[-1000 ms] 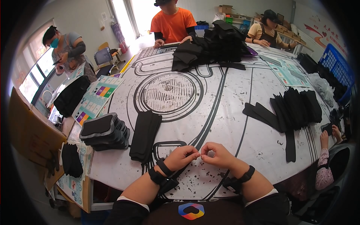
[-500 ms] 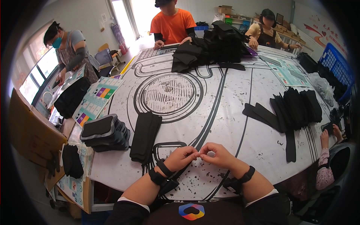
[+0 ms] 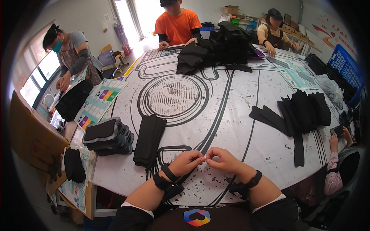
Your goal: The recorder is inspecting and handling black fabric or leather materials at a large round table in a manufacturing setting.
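Black pads (image 3: 149, 140) stacked flat, near left hand (image 3: 185, 162)

Our left hand (image 3: 187, 162) and right hand (image 3: 224, 160) meet fingertip to fingertip at the near edge of the surface (image 3: 231, 107). Just left of our left hand lies a flat stack of fabric pieces (image 3: 150, 140), and further left a pile of pads (image 3: 108, 135). To our right, well apart, a fanned row of pieces (image 3: 300, 111) sits on the surface. At the far side rests a big heap of pieces (image 3: 219, 50), with a person (image 3: 176, 25) behind it. A basket (image 3: 347, 69) stands at the far right.
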A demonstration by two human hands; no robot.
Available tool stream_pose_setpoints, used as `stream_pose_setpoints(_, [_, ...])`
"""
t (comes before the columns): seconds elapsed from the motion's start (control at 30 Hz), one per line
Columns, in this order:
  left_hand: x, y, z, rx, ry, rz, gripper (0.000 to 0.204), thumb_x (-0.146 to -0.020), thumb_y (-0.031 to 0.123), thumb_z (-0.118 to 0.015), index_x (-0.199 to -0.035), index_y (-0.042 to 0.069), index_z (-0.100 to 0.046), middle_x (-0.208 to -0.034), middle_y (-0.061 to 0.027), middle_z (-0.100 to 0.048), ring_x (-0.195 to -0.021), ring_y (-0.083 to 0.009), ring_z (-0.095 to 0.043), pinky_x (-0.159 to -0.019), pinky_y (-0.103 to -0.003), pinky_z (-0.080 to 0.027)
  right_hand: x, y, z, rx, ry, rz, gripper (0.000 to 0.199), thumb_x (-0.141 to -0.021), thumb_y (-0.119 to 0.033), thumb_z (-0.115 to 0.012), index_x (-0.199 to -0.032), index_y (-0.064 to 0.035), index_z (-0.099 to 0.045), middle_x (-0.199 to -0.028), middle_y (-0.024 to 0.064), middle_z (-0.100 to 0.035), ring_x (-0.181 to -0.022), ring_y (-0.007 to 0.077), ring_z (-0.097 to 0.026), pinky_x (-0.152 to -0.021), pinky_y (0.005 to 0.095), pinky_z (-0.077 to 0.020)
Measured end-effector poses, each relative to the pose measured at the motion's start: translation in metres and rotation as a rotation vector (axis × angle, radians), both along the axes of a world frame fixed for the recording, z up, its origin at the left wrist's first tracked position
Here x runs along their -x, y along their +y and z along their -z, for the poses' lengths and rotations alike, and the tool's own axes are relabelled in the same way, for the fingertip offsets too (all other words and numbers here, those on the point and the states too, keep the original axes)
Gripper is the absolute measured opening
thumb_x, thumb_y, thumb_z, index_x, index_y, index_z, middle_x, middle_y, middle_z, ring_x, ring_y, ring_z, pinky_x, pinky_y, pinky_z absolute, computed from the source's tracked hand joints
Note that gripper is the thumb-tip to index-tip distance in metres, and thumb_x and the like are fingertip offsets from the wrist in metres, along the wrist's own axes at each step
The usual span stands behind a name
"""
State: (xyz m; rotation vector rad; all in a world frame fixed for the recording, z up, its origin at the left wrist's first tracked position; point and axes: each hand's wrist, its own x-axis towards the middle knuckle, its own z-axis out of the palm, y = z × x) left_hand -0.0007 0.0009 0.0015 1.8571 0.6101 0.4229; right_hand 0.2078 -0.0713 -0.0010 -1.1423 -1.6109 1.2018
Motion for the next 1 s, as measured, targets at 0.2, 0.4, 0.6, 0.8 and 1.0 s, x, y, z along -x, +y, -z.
stream_pose_setpoints(0.2, [-0.0004, -0.0004, 0.0001, -0.007, -0.011, -0.004, 0.022, -0.095, 0.023, -0.061, -0.095, 0.002, -0.065, -0.079, -0.0038, -0.064, -0.074, -0.0104, -0.057, -0.068, -0.026, -0.046, -0.0002, -0.0007, -0.0009, 0.001, -0.003, 0.003, 0.015, -0.087, -0.016, -0.063, -0.093, -0.0037, -0.060, -0.086, 0.0020, -0.061, -0.080, 0.0096, -0.057, -0.063, 0.0245, -0.0469])
stream_pose_setpoints(0.4, [-0.0004, -0.0006, 0.0004, -0.013, -0.013, -0.005, 0.022, -0.096, 0.023, -0.060, -0.095, 0.001, -0.065, -0.080, -0.0040, -0.064, -0.074, -0.0106, -0.058, -0.068, -0.026, -0.046, 0.0001, -0.0008, -0.0007, -0.010, 0.019, 0.025, 0.015, -0.086, -0.016, -0.065, -0.093, -0.0027, -0.061, -0.086, 0.0033, -0.063, -0.080, 0.0109, -0.059, -0.067, 0.0258, -0.0487])
stream_pose_setpoints(0.6, [-0.0005, -0.0006, 0.0015, 0.003, -0.038, -0.017, 0.024, -0.098, 0.024, -0.057, -0.094, 0.001, -0.063, -0.080, -0.0039, -0.065, -0.075, -0.0106, -0.059, -0.070, -0.026, -0.047, 0.0010, -0.0010, -0.0010, -0.004, 0.029, 0.079, 0.019, -0.088, -0.019, -0.067, -0.097, -0.0018, -0.063, -0.088, 0.0050, -0.064, -0.080, 0.0120, -0.060, -0.072, 0.0267, -0.0500])
stream_pose_setpoints(0.8, [-0.0004, -0.0008, 0.0011, 0.006, -0.035, -0.012, 0.025, -0.098, 0.024, -0.056, -0.095, 0.001, -0.063, -0.081, -0.0041, -0.065, -0.075, -0.0104, -0.059, -0.070, -0.026, -0.048, 0.0008, -0.0009, -0.0022, -0.010, 0.026, 0.075, 0.019, -0.089, -0.018, -0.067, -0.097, -0.0015, -0.064, -0.088, 0.0052, -0.064, -0.081, 0.0122, -0.061, -0.073, 0.0270, -0.0502])
stream_pose_setpoints(1.0, [-0.0007, -0.0013, 0.0007, 0.009, -0.027, -0.005, 0.025, -0.098, 0.024, -0.056, -0.096, 0.001, -0.064, -0.081, -0.0042, -0.065, -0.076, -0.0104, -0.059, -0.070, -0.026, -0.047, -0.0009, -0.0009, -0.0014, -0.011, 0.003, 0.042, 0.019, -0.089, -0.018, -0.066, -0.098, -0.0016, -0.063, -0.090, 0.0055, -0.064, -0.083, 0.0128, -0.061, -0.074, 0.0271, -0.0500])
